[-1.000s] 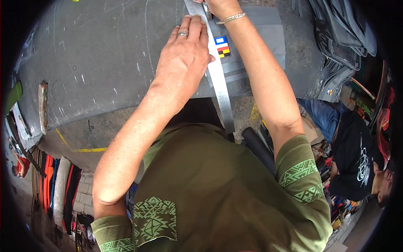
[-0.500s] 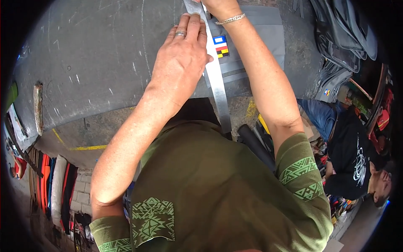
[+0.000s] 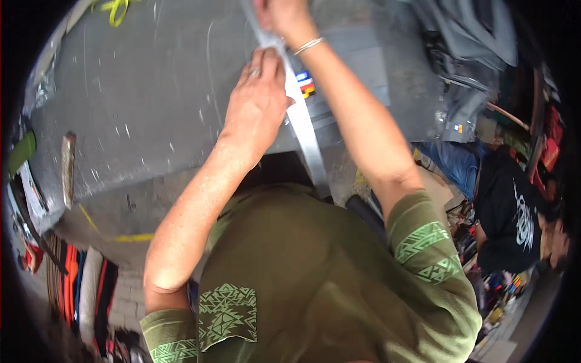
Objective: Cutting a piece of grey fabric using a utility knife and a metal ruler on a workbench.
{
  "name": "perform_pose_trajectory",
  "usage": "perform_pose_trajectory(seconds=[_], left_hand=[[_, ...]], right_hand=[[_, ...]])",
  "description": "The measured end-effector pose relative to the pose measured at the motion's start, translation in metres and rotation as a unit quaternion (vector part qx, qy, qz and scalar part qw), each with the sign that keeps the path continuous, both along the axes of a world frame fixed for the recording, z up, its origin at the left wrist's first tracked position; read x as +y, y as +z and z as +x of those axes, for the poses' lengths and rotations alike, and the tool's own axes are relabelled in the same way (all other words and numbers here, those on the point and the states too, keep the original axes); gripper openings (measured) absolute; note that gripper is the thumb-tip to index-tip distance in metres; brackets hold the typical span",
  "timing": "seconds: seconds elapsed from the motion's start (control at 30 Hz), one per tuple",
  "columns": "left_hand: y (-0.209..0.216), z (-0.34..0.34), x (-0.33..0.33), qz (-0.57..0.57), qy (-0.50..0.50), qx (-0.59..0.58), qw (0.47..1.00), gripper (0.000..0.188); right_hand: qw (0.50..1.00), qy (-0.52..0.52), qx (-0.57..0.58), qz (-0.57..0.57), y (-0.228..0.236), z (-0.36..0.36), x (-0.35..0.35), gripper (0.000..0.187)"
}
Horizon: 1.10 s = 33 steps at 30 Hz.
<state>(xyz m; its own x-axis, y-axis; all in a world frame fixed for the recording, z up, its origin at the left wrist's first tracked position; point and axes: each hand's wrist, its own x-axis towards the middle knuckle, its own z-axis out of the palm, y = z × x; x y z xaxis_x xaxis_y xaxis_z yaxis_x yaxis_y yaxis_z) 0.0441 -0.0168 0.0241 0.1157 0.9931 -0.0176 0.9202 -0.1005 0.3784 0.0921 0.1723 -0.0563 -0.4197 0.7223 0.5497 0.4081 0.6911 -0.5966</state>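
Observation:
A long metal ruler slants over a grey fabric piece on the dark table, its near end sticking out past the table edge. My left hand lies over the ruler with its fingers stretched flat and its thumb across the metal. Farther up, my right hand is curled by the ruler's far end; its fingers are smeared by motion, and whatever they hold is hidden. Just right of the ruler, a small patch in blue, white, red, yellow and black sits on the fabric, partly covered by the ruler.
Chalk-like marks cover the grey tabletop. A worn stick lies at its left edge, and a yellow strap at the far left. Grey pieces pile up at right, near a person in a black shirt. Fabric rolls stand lower left.
The view has tilted, bringing the yellow strap into sight. My right hand has shifted a little left toward the ruler's far end. My left hand stays pressed on the ruler.

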Motion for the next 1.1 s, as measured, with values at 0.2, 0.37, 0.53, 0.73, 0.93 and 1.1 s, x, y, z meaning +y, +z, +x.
perform_pose_trajectory(seconds=[0.2,0.37,0.53,0.73,0.93,1.1], left_hand=[[-0.015,-0.008,-0.004,0.018,-0.024,-0.026,0.999,0.073],[-0.024,-0.020,-0.006,-0.029,-0.036,-0.018,0.999,0.078],[-0.002,-0.018,0.019,-0.071,-0.013,-0.053,0.996,0.049],[-0.019,-0.016,0.016,0.027,0.112,-0.070,0.991,0.052],[-0.019,0.003,0.011,0.015,0.101,-0.011,0.995,0.068],[-0.013,-0.007,0.026,-0.066,0.159,-0.164,0.971,0.054]], right_hand=[[0.956,-0.022,0.141,-0.254,0.086,0.024,-0.068,0.042],[0.963,0.020,-0.082,-0.257,0.131,0.125,-0.163,0.047],[0.908,-0.066,-0.225,-0.347,0.104,0.198,-0.285,0.055],[0.943,-0.147,-0.219,-0.204,0.075,0.216,-0.264,0.032],[0.909,-0.184,-0.320,-0.192,0.100,0.264,-0.112,0.055],[0.897,-0.220,-0.376,-0.069,0.084,0.272,-0.066,0.053]])
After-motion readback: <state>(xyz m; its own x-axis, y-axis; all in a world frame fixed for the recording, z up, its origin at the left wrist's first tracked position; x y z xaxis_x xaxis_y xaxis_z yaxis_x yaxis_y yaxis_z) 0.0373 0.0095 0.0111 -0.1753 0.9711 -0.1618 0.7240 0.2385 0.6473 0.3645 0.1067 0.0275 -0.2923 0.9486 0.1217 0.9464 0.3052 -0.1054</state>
